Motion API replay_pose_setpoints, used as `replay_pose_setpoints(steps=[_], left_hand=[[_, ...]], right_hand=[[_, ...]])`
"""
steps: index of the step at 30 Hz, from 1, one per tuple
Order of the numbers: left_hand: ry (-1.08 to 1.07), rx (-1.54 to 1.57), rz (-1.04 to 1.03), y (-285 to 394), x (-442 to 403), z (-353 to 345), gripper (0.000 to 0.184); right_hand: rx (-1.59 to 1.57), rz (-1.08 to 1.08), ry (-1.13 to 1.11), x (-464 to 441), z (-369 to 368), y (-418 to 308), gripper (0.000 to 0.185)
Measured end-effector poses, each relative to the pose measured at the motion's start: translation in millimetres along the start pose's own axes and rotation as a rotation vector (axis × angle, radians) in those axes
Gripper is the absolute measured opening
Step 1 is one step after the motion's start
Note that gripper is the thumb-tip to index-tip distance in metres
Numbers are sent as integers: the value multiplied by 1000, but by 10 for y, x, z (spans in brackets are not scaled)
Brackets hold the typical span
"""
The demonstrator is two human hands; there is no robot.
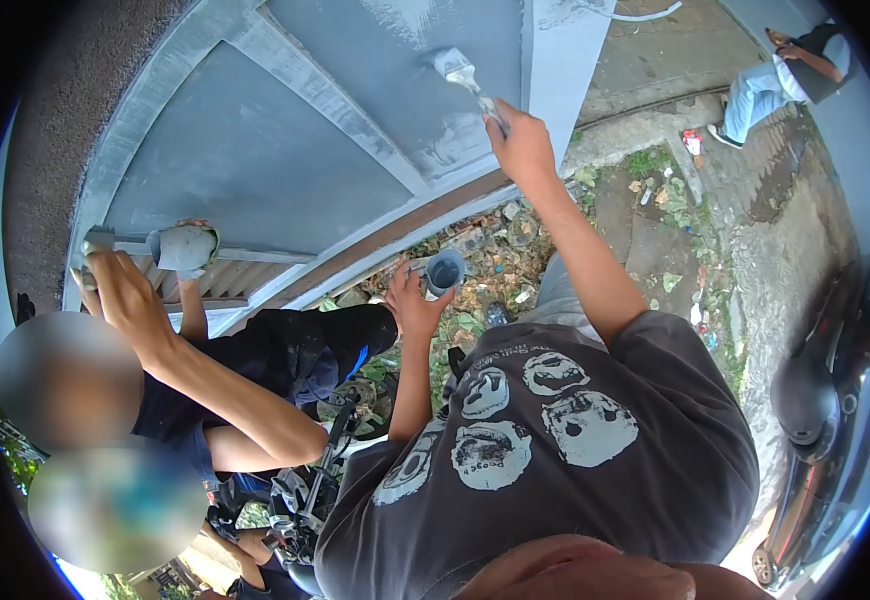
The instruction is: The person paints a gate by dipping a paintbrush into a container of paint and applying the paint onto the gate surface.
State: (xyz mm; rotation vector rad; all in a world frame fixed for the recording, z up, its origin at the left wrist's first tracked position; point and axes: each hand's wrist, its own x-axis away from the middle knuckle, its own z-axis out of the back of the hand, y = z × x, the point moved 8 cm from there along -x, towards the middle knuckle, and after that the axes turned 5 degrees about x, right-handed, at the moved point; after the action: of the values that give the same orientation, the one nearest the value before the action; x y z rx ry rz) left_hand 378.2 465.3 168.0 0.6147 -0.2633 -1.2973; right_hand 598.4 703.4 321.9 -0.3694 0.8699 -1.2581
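My right hand [523, 146] is closed around the handle of a paintbrush [463, 76]. The brush's pale, paint-covered head touches a grey panel [355, 60] that has wet-looking, lighter streaks near the bristles. Lower down, my left hand [415, 303] grips a small cup [445, 270] with grey paint inside. The cup is held apart from the panel, above leaf-strewn ground.
To the left, a co-worker's hand [120, 285] holds a brush against the frame, and their other hand holds a paint-smeared container [183, 247]. A motorcycle [300, 510] stands below. At right are a car [845, 430] and a seated person [770, 85].
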Motion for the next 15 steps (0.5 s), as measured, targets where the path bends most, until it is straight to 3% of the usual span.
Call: replay_pose_setpoints(steps=[4,8,12,15], left_hand=[[59,55,-67,29,51,9,63],[83,40,-107,117,110,38,65],[18,53,-88,65,104,-18,65],[8,38,-122,39,58,-18,70]], right_hand=[[-184,140,366,-41,715,-488,35],[-155,156,364,-66,649,-400,36],[128,36,-6,205,-366,304,32],[153,-101,-230,679,-911,889,25]])
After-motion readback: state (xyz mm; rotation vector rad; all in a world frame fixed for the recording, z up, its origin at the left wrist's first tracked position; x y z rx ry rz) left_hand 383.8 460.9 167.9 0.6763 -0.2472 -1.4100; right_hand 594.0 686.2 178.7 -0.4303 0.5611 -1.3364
